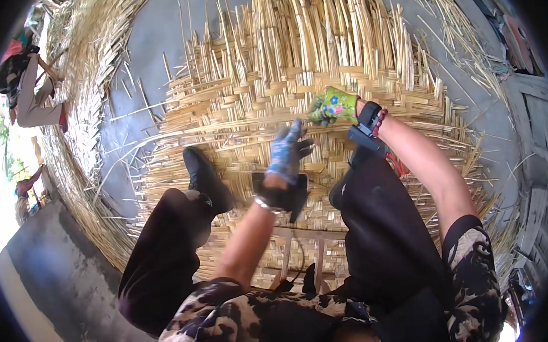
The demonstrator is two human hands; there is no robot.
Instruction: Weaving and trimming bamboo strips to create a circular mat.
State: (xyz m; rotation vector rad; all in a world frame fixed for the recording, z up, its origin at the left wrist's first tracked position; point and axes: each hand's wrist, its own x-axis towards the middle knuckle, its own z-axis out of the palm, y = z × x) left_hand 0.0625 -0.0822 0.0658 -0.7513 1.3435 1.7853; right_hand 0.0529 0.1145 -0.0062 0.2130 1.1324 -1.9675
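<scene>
Under me lies a large woven mat (323,161) of flat, straw-coloured split reeds. Long loose strips (240,126) cross it from the left toward my hands. My right hand (334,106), in a green glove with a flower pattern, is closed at the strips' right end; its fingers curl downward and seem to grip a reed strip. Just left of it and nearer to me is my left hand (283,151), in a blue glove with dark fingers. Its fingers are apart and somewhat blurred, over the weave, with nothing seen in them.
Unwoven reed ends (303,25) fan out at the far side. My shoes (204,178) rest on the mat. A red-handled tool (397,163) lies partly hidden by my right knee. Reed bundles (73,114) edge the grey floor at left, where another person (34,91) sits.
</scene>
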